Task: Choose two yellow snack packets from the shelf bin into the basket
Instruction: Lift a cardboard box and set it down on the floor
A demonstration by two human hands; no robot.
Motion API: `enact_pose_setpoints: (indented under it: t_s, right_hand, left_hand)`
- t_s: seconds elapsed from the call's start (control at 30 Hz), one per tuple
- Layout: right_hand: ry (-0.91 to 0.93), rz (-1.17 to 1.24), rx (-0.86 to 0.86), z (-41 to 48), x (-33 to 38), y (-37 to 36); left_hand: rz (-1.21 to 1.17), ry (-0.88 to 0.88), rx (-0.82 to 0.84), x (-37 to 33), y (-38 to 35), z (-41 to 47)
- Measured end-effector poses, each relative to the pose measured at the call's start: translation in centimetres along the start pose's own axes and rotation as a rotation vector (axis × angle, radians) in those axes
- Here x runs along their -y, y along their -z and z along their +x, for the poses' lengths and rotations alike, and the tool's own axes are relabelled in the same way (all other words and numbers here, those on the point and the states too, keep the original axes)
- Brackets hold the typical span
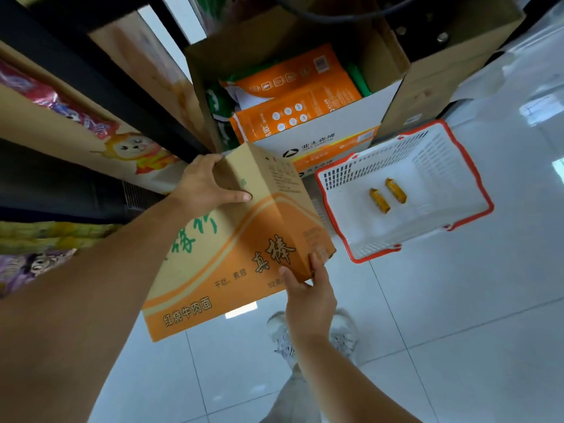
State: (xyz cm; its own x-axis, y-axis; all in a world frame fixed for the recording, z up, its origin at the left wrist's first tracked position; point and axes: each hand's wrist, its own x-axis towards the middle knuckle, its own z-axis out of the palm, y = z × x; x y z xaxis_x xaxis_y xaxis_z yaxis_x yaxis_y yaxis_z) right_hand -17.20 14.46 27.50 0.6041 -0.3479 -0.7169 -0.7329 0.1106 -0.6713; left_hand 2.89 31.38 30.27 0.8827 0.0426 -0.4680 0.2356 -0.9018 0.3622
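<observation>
Down on the glossy pale tile floor [457, 300], the white plastic basket [436, 190] with its red rim and slotted lattice walls stands tilted in view, and look, both goods are in: one yellow packet [379, 200] and a second yellow packet [395, 190] lie flat near the middle of the basket's bottom, side by side, parallel, just apart, each a small crinkly oblong. Up front, both hands are on a big cardboard box [244, 239], matte brown card with orange bands and printed characters, held tipped on a slant. Left hand [204, 184] is clamped at the box's upper edge, fingers hooked over the top corner, thumb laid out flat along the face. Right hand [308, 294] grips the lower right corner from beneath, thumb on the orange front, fingers wrapped round the side. Behind the basket's far edge sits an open white carton [335, 129] stuffed with shiny orange packs. Black shelf frame [122, 87] runs along the left, and pale sneakers [345, 331] show below the box.
</observation>
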Motion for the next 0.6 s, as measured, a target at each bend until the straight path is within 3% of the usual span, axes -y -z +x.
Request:
enact_pose_setpoints:
  t_s: [0.2, 0.33, 0.5, 0.6]
  right_hand:
    - [0.042, -0.117, -0.013, 2.7, -0.4, 1.7]
    - [0.054, -0.302, -0.044, 8.3, -0.1, 3.2]
    - [0.071, -0.690, 0.090, 13.3, 1.3, 5.9]
    - [0.111, -0.780, 0.209, 14.6, 3.6, 5.2]
  left_hand:
    - [-0.037, -0.055, -0.028, -0.8, -3.2, 0.8]
    - [0.078, -0.124, 0.070, 0.0, -7.2, 1.9]
    - [0.122, -0.002, -0.049, 5.9, -10.7, -1.5]
    - [0.064, 0.215, -0.184, 10.8, -10.2, -3.2]
